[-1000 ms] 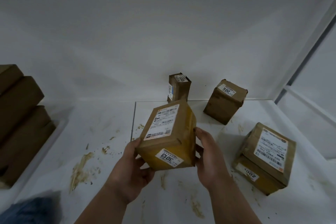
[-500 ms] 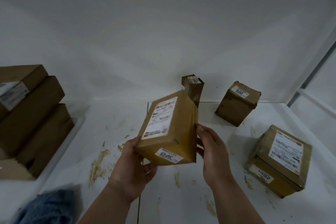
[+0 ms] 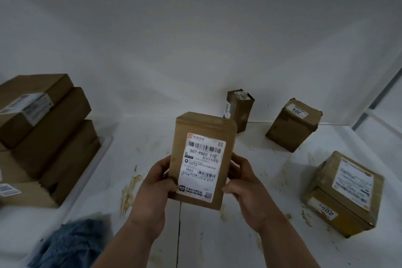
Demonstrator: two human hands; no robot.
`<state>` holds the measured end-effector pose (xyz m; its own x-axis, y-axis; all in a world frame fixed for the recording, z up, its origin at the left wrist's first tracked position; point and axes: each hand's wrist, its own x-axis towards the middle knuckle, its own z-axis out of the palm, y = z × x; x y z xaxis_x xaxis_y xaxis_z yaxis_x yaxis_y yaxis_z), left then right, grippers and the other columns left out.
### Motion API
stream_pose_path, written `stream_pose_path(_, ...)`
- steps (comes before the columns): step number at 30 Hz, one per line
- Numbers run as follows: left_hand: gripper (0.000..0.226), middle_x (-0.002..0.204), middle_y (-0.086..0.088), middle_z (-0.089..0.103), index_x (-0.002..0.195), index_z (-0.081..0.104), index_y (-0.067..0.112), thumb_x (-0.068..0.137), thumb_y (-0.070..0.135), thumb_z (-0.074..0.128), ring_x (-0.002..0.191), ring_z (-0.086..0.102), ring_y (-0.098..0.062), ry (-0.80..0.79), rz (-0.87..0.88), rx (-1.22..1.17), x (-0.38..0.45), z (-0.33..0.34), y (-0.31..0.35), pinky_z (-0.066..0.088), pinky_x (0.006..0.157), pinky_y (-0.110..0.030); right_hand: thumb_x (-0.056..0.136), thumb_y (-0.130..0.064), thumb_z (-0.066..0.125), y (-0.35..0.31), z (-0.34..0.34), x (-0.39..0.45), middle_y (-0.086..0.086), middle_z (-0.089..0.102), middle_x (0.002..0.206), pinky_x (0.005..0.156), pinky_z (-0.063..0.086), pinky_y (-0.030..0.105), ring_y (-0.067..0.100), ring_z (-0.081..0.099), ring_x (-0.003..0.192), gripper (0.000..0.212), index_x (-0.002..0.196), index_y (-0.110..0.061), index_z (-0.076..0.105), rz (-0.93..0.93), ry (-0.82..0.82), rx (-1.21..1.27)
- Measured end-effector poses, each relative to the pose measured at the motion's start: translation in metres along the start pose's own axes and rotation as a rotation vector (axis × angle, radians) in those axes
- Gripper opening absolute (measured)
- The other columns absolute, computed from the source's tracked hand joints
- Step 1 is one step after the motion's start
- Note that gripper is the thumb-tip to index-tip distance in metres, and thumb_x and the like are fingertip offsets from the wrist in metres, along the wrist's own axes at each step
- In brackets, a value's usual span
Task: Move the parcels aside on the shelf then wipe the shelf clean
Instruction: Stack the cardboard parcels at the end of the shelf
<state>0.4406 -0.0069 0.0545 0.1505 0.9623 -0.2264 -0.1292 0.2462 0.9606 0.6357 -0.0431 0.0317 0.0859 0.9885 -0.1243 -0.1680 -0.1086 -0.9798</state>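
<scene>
Both hands, left (image 3: pixel 155 183) and right (image 3: pixel 244 183), grip the labelled parcel (image 3: pixel 201 159) by its sides, held above the stained shelf (image 3: pixel 195 235). Best to carry it left, set it flat beside the stack (image 3: pixel 43 132), clear of the smears, cloth (image 3: pixel 69 243) next.

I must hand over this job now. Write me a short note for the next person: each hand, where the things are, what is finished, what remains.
Left hand and right hand: both grip the labelled parcel, lifted above the shelf.
Moved aside: a stack of parcels at the left.
Not yet moved: the small upright parcel, the cube parcel at the back, and the large parcel at the right.
The blue cloth lies at the front left, untouched.
Left to do: set this parcel aside, move the other three, then wipe off the brown stains.
</scene>
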Motion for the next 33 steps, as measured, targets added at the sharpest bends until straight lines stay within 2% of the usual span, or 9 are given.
stream_pose_path(3, 0.067, 0.104, -0.007, 0.073, 0.12, 0.061, 0.023, 0.072, -0.017, 0.037, 0.091, 0.07, -0.029, -0.015, 0.031, 0.056, -0.001, -0.007, 0.001, 0.056, 0.076, -0.05, 0.054, -0.003, 0.063, 0.005, 0.005, 0.003, -0.013, 0.063, 0.128, 0.086, 0.052, 0.037, 0.008, 0.053, 0.125, 0.077, 0.124, -0.032, 0.051, 0.015, 0.045, -0.026)
stream_pose_path(5, 0.068, 0.108, -0.005, 0.072, 0.123, 0.059, 0.023, 0.072, -0.016, 0.036, 0.093, 0.07, -0.028, -0.001, 0.037, 0.084, -0.001, -0.01, 0.001, 0.055, 0.08, -0.054, 0.052, -0.003, 0.064, 0.006, 0.01, 0.003, -0.01, 0.062, 0.128, 0.083, 0.051, 0.034, 0.01, 0.054, 0.123, 0.078, 0.124, -0.03, 0.05, 0.019, 0.053, -0.031)
stream_pose_path(10, 0.063, 0.107, 0.004, 0.072, 0.118, 0.062, 0.029, 0.077, -0.014, 0.04, 0.098, 0.069, -0.023, 0.05, 0.027, 0.135, -0.002, -0.013, -0.001, 0.054, 0.085, -0.051, 0.051, -0.005, 0.065, 0.007, 0.015, 0.001, -0.008, 0.061, 0.129, 0.083, 0.052, 0.035, 0.016, 0.055, 0.123, 0.08, 0.126, -0.027, 0.048, 0.015, 0.06, -0.049)
stream_pose_path(14, 0.055, 0.091, 0.017, 0.072, 0.113, 0.063, 0.028, 0.08, -0.012, 0.043, 0.083, 0.071, -0.009, 0.067, 0.015, 0.129, -0.006, -0.012, 0.003, 0.054, 0.081, -0.04, 0.044, -0.013, 0.069, 0.005, 0.019, -0.003, -0.01, 0.063, 0.124, 0.096, 0.051, 0.046, 0.015, 0.056, 0.123, 0.083, 0.124, -0.027, 0.049, 0.003, 0.067, -0.078)
stream_pose_path(19, 0.043, 0.088, 0.01, 0.074, 0.111, 0.064, 0.027, 0.085, -0.004, 0.047, 0.078, 0.071, -0.011, 0.055, 0.02, 0.131, -0.01, -0.014, 0.008, 0.053, 0.081, -0.04, 0.044, -0.014, 0.07, 0.007, 0.021, -0.004, -0.005, 0.066, 0.12, 0.099, 0.048, 0.052, 0.021, 0.057, 0.122, 0.08, 0.12, -0.024, 0.05, 0.009, 0.078, -0.042)
stream_pose_path(25, 0.031, 0.083, 0.008, 0.074, 0.105, 0.067, 0.027, 0.09, 0.004, 0.051, 0.079, 0.071, -0.018, 0.052, 0.001, 0.082, -0.012, -0.014, 0.01, 0.051, 0.082, -0.039, 0.043, -0.019, 0.072, 0.007, 0.021, -0.006, 0.001, 0.067, 0.121, 0.1, 0.045, 0.048, 0.023, 0.061, 0.116, 0.081, 0.12, -0.019, 0.048, 0.014, 0.081, 0.014)
stream_pose_path(28, 0.029, 0.087, 0.007, 0.075, 0.111, 0.066, 0.029, 0.091, 0.011, 0.054, 0.079, 0.072, -0.017, 0.052, -0.001, 0.078, -0.011, -0.016, 0.008, 0.053, 0.083, -0.042, 0.048, -0.018, 0.074, 0.006, 0.022, -0.007, 0.003, 0.068, 0.12, 0.098, 0.045, 0.046, 0.024, 0.063, 0.114, 0.078, 0.121, -0.017, 0.047, 0.025, 0.064, 0.028)
stream_pose_path(31, 0.03, 0.096, 0.004, 0.075, 0.116, 0.065, 0.03, 0.09, 0.017, 0.057, 0.087, 0.072, -0.02, 0.03, -0.017, 0.074, -0.007, -0.02, 0.007, 0.052, 0.091, -0.05, 0.059, -0.01, 0.072, 0.007, 0.023, -0.009, 0.005, 0.069, 0.119, 0.099, 0.045, 0.046, 0.026, 0.063, 0.114, 0.067, 0.121, -0.016, 0.047, 0.031, 0.06, 0.038)
stream_pose_path(33, 0.03, 0.101, 0.003, 0.074, 0.117, 0.065, 0.031, 0.091, 0.02, 0.058, 0.093, 0.071, -0.022, 0.018, -0.028, 0.066, -0.005, -0.022, 0.005, 0.051, 0.093, -0.051, 0.059, -0.015, 0.077, 0.007, 0.024, -0.01, 0.005, 0.069, 0.12, 0.1, 0.046, 0.046, 0.025, 0.063, 0.114, 0.068, 0.121, -0.017, 0.049, 0.039, 0.078, 0.06)
